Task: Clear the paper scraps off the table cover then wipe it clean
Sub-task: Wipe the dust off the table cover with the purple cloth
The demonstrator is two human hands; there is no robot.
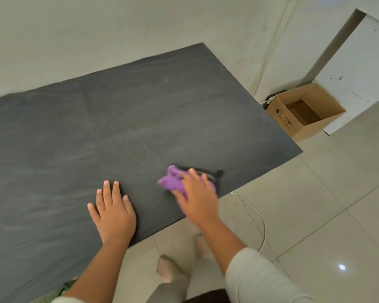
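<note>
From the head camera, the left hand (pixel 114 212) lies flat with fingers straight on the dark table cover (pixel 96 132). The right hand (pixel 196 197) presses a purple cloth (pixel 171 181) (bunched up) near the cover's front edge; an open cardboard box (pixel 305 111) sits on the floor beyond.

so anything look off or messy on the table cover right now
No scraps show. The dark table cover has pale streaky smears and a small white speck near its far edge. The right hand presses the purple cloth.

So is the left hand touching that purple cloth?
Apart. The head view shows the left hand flat on the table cover, with bare dark cover between it and the purple cloth under the right hand.
</note>
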